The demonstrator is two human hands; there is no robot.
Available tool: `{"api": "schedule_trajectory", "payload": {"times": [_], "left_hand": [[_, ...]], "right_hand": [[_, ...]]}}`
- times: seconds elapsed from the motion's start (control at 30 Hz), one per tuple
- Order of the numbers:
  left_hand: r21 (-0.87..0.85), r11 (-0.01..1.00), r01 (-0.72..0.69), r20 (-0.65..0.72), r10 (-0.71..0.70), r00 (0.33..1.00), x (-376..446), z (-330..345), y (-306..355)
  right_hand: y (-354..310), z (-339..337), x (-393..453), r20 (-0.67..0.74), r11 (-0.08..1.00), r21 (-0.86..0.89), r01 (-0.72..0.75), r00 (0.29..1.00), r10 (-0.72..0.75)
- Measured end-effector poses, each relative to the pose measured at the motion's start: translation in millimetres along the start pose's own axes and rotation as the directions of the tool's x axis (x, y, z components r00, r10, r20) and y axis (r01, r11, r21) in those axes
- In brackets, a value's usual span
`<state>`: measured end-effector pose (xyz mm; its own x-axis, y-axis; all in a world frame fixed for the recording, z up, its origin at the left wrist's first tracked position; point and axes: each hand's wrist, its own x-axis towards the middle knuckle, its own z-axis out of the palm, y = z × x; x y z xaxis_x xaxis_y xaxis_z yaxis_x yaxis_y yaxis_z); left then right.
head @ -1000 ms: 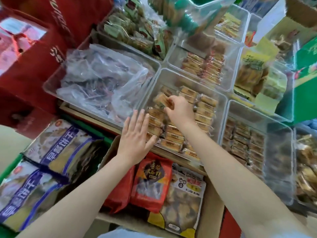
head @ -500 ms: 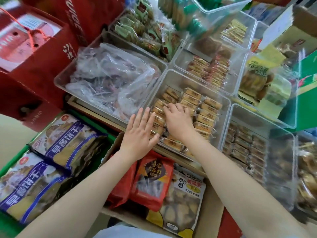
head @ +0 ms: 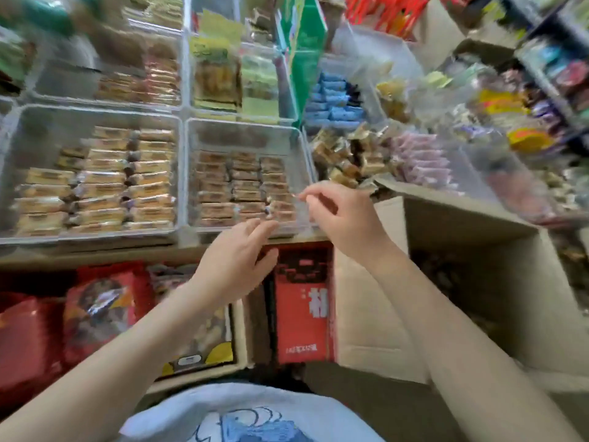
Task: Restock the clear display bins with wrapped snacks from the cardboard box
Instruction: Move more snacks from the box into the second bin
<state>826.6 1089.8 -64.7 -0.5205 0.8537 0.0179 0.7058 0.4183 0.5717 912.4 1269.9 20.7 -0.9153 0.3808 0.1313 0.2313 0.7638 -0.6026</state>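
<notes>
- My left hand [head: 236, 260] is in front of the near wall of a clear bin [head: 248, 135], with the fingers [head: 258, 229] stretched forward and a little spread. They hold nothing; the tips reach the front edge of this bin, but because of the blur I cannot tell if they really touch it.
- My right hand [head: 342, 218] is at the near right corner of the same bin. Its fingers are curled and the fingertips [head: 307, 199] come together like a pinch. If something thin and transparent is between them, the picture is too blurred for me to tell.
- This bin holds brown wrapped snacks [head: 242, 186] in three neat columns, filling the near part; the far part shows bare bottom.
- Just to the left stands a second clear bin [head: 95, 113] with lighter, tan wrapped snacks [head: 102, 183], also in rows.
- The cardboard box [head: 471, 250] is open at my right, below the bins, and its near flap [head: 366, 314] hangs toward me. Inside I see only a dark, blurred mass, so I cannot tell what it contains.
- Between my arms, under the bin edge, stands a red carton [head: 302, 314] with white characters.
- At lower left lie red snack bags [head: 98, 311] in another box.
- Farther right are blue packets [head: 334, 100] and pink packets [head: 420, 161] in other bins.
</notes>
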Motion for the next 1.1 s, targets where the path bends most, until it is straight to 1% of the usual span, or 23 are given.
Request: {"api": "schedule_trajectory", "payload": {"times": [0.03, 0.1, 0.13, 0.2, 0.23, 0.3, 0.4, 0.47, 0.53, 0.6, 0.67, 0.77, 0.8, 0.87, 0.93, 1.0, 1.03, 1.07, 1.1], "left_hand": [[-0.052, 0.997, -0.058, 0.006, 0.058, 0.998, 10, 13, 34], [-0.179, 0.979, -0.102, -0.008, 0.102, 0.995, 26, 40, 100], [-0.23, 0.967, -0.109, -0.012, 0.109, 0.994, 32, 54, 129], [-0.243, 0.961, -0.134, -0.021, 0.133, 0.991, 43, 87, 175], [-0.228, 0.966, -0.124, -0.01, 0.125, 0.992, 47, 102, 192], [-0.193, 0.98, -0.051, 0.019, 0.056, 0.998, 56, 125, 213], [-0.097, 0.995, 0.009, 0.005, -0.008, 1.0, 63, 139, 228], [-0.046, 0.999, 0.021, -0.003, -0.021, 1.0, 62, 140, 229], [-0.056, 0.998, 0.026, 0.002, -0.026, 1.0, 61, 139, 227], [-0.098, 0.995, 0.028, 0.003, -0.028, 1.0, 61, 138, 226], [-0.144, 0.989, 0.016, -0.014, -0.018, 1.0, 61, 142, 224], [-0.181, 0.983, 0.017, -0.034, -0.023, 0.999, 61, 148, 225], [-0.183, 0.983, 0.019, -0.042, -0.027, 0.999, 61, 149, 226], [-0.182, 0.983, 0.029, -0.049, -0.039, 0.998, 60, 149, 226], [-0.18, 0.983, 0.039, -0.048, -0.048, 0.998, 60, 148, 225], [-0.181, 0.983, 0.036, -0.045, -0.045, 0.998, 60, 148, 224], [-0.184, 0.982, 0.032, -0.045, -0.04, 0.998, 60, 148, 224], [-0.185, 0.982, 0.026, -0.046, -0.035, 0.998, 59, 148, 224], [-0.185, 0.982, 0.024, -0.045, -0.033, 0.998, 58, 147, 224]], "right_hand": [[24, -27, -14, -0.066, 0.999, 0.012, -0.049, 0.997, 0.05], [74, -74, -40, -0.176, 0.988, 0.024, -0.149, 0.973, 0.151], [101, -93, -51, -0.212, 0.98, 0.019, -0.198, 0.957, 0.197], [158, -119, -70, -0.227, 0.956, -0.009, -0.294, 0.932, 0.284], [185, -126, -79, -0.204, 0.94, -0.036, -0.341, 0.923, 0.327], [231, -130, -90, -0.113, 0.899, -0.11, -0.424, 0.904, 0.413], [285, -115, -94, 0.094, 0.837, -0.203, -0.508, 0.841, 0.533], [318, -94, -95, 0.236, 0.83, -0.227, -0.51, 0.798, 0.555], [348, -70, -97, 0.326, 0.843, -0.222, -0.49, 0.777, 0.538], [374, -46, -98, 0.35, 0.834, -0.263, -0.486, 0.757, 0.551], [394, -23, -98, 0.358, 0.807, -0.389, -0.444, 0.734, 0.576], [412, -2, -100, 0.405, 0.759, -0.553, -0.344, 0.685, 0.606], [417, 3, -100, 0.407, 0.746, -0.587, -0.314, 0.682, 0.607], [424, 10, -99, 0.379, 0.73, -0.613, -0.303, 0.697, 0.608], [426, 13, -96, 0.379, 0.749, -0.6, -0.283, 0.724, 0.577], [423, 13, -92, 0.409, 0.802, -0.533, -0.268, 0.749, 0.522], [417, 10, -90, 0.42, 0.838, -0.456, -0.301, 0.757, 0.501], [409, 5, -87, 0.434, 0.863, -0.339, -0.375, 0.751, 0.497], [399, -2, -84, 0.469, 0.861, -0.185, -0.473, 0.728, 0.501]]}}
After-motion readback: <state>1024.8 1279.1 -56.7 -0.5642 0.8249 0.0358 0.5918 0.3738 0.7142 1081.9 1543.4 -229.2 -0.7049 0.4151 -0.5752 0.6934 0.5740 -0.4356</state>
